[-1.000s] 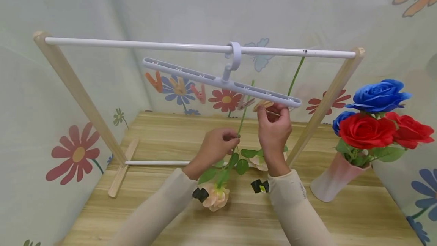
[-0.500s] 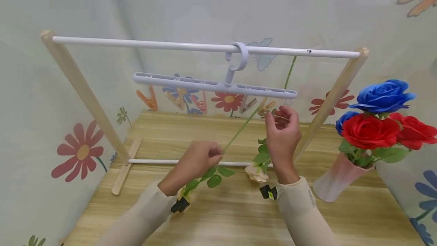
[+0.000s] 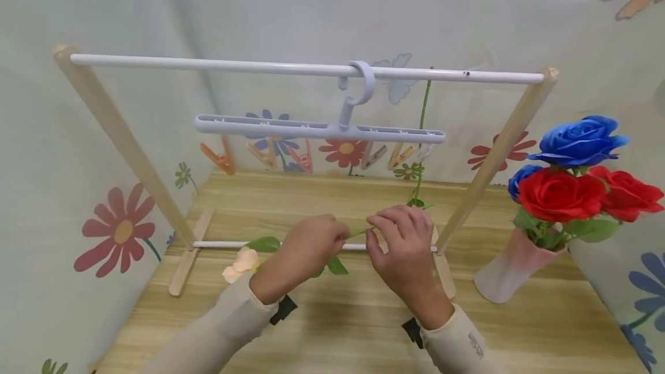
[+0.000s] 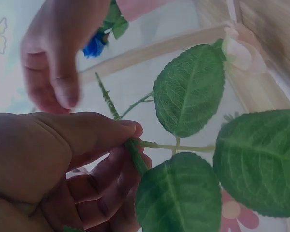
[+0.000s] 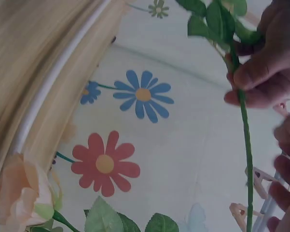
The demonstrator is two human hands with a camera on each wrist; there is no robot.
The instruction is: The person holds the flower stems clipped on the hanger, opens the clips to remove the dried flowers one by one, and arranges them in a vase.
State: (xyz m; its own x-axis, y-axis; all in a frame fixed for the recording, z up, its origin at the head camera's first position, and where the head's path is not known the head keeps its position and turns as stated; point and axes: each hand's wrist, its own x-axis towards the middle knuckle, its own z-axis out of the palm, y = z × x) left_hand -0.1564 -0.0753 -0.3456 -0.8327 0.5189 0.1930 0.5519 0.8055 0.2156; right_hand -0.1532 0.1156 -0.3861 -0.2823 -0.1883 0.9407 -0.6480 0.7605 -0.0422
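Note:
My left hand (image 3: 309,250) pinches the green stem (image 4: 137,157) of a peach artificial rose between thumb and fingers, close to its leaves (image 4: 188,92). The rose's bloom (image 3: 241,264) points left, beyond my left wrist. My right hand (image 3: 405,247) is beside the free part of this stem, its fingers bent loosely; in the right wrist view a gap shows between fingers and stem. Above hangs a light grey hanger (image 3: 270,128) with several clips, among them an orange clip (image 3: 223,157) and a yellow clip (image 3: 400,156). A second stem (image 3: 424,108) hangs at the rightmost, clear clip (image 3: 426,152).
The hanger's hook is over the white rod (image 3: 218,66) of a wooden stand. A pink and white vase (image 3: 511,270) with red roses (image 3: 561,194) and blue roses (image 3: 582,140) stands right of it. The second rose's bloom (image 5: 24,193) hangs low in the right wrist view.
My right hand has come away from the clips, down to the stem's free end. My left hand has turned the rose from hanging downward to pointing left. The hanger has levelled.

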